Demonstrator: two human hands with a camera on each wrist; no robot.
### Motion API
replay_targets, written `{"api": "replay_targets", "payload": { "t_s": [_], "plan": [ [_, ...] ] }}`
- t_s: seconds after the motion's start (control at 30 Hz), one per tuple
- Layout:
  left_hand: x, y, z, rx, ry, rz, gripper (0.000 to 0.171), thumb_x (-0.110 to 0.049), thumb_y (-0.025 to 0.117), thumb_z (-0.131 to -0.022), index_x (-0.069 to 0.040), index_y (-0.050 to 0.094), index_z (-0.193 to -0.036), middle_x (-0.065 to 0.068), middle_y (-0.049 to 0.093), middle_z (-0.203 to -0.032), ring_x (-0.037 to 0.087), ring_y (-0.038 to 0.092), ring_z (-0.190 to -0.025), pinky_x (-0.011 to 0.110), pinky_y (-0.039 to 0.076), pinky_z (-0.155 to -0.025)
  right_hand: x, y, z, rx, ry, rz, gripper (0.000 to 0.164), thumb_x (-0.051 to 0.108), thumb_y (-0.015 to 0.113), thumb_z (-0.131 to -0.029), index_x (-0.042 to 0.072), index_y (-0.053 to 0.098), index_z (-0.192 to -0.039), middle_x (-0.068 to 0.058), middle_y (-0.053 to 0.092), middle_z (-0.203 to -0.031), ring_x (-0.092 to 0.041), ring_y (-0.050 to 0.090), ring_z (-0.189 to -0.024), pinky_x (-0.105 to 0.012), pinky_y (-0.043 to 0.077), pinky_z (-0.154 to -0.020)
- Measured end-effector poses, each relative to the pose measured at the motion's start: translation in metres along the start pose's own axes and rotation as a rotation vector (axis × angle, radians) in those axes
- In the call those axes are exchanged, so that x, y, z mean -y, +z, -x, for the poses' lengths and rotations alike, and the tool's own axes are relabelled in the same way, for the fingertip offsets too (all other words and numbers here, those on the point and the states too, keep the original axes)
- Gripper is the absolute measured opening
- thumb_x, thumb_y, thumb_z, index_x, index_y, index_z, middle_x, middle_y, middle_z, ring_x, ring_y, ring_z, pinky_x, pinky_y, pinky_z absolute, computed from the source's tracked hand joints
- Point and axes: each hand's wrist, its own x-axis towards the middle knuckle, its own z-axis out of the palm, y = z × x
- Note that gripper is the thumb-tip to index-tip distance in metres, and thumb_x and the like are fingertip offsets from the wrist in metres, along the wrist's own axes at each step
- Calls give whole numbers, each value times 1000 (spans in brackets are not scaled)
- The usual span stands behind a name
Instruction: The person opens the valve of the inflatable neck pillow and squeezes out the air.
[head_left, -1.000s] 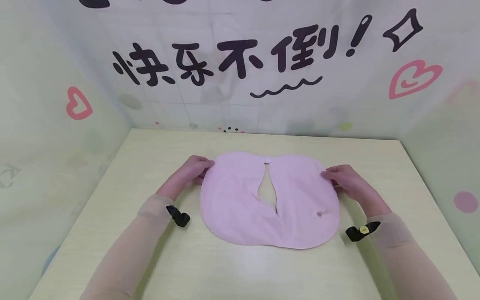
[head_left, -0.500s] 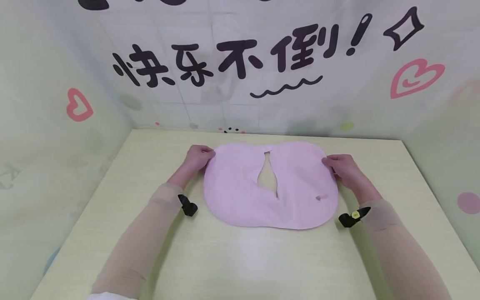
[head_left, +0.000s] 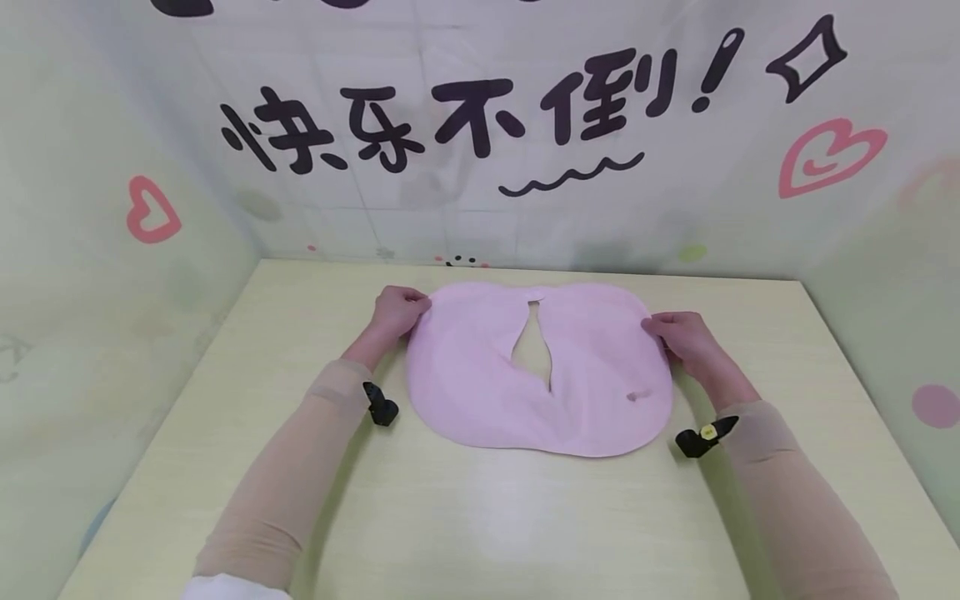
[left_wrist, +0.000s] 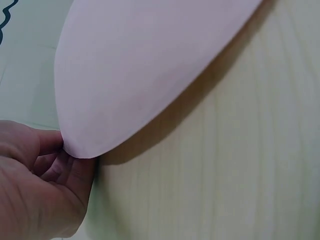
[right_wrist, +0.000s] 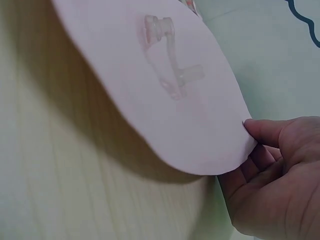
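Note:
A pink inflatable neck pillow [head_left: 465, 375], flat and deflated, is spread out between both hands in the head view. A teardrop-shaped opening runs through its middle, narrowing to a joined tab at the far edge. My left hand [head_left: 397, 315] pinches its upper left edge, thumb on top and fingers beneath. On the other side, my right hand [head_left: 686, 337] pinches the upper right edge the same way. The right wrist view shows a clear plastic valve [right_wrist: 175, 60] with its stopper on the pillow's surface. Shadows under the pillow's edges show in both wrist views.
The pale wooden table [head_left: 495, 525] has a patterned cloth backdrop [head_left: 465, 217] behind it, with large black characters and hearts. Cloth walls also stand at the left and right. A small black camera is strapped to each wrist.
Both hands have moved the pillow away from the body, toward the table's far edge, mostly in the first half second. Since then it has barely shifted. Both grips are the same.

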Motion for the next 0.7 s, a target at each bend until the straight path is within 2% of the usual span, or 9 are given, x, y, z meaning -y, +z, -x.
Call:
{"api": "replay_targets", "payload": {
  "t_s": [0.1,0.17,0.3,0.37,0.43,0.5,0.6,0.7],
  "plan": [
    [-1,0,0,-2,14,-5,27,-17,60,-91,0,67,-111,16,64,-107,18,59,-75,26,50,-61,-1,1,-1,-8,9,17,52,25,54,-96,-8,44,-136,-20,55,-121,-4,56,-77,-20,50,-68],
    [-1,0,0,0,30,-24,26,-17,59,-92,0,68,-110,16,65,-105,18,59,-75,27,50,-61,-1,1,-2,-8,11,13,53,26,53,-97,-6,43,-138,-23,50,-130,-4,56,-81,-19,50,-69],
    [-1,0,2,15,70,-87,29,-21,57,-93,0,66,-110,16,64,-101,21,60,-77,28,50,-63,0,1,-1,-26,4,-20,53,29,49,-98,-1,41,-141,-21,47,-134,-7,55,-87,-19,49,-70],
    [-2,-1,5,15,90,-136,34,-27,54,-94,0,64,-111,16,62,-100,23,59,-80,30,50,-66,2,1,2,-54,-27,7,53,31,47,-99,0,41,-142,-21,48,-134,-14,57,-93,-21,50,-72],
    [-5,-3,11,4,102,-190,41,-34,50,-95,0,61,-115,16,62,-102,26,59,-84,34,50,-69,6,2,7,-87,-83,77,55,32,45,-99,0,38,-143,-23,49,-134,-24,60,-98,-28,51,-76],
    [-12,-6,18,-17,118,-270,48,-41,46,-96,-3,57,-123,16,62,-107,29,60,-91,39,49,-74,11,3,13,-119,-154,190,58,33,44,-99,-1,34,-145,-25,46,-137,-34,57,-109,-37,49,-86],
    [-25,-9,33,-52,167,-393,57,-50,39,-97,-8,49,-135,14,62,-117,33,59,-103,49,47,-80,20,6,23,-136,-254,321,65,35,43,-100,-2,21,-148,-28,35,-143,-43,44,-124,-51,38,-99],
    [-37,-8,49,-74,243,-490,64,-55,34,-97,-12,41,-142,15,57,-127,37,55,-112,56,45,-83,28,13,35,-127,-310,388,73,42,40,-100,1,8,-151,-29,25,-148,-47,32,-130,-57,29,-102]
  ]
}}
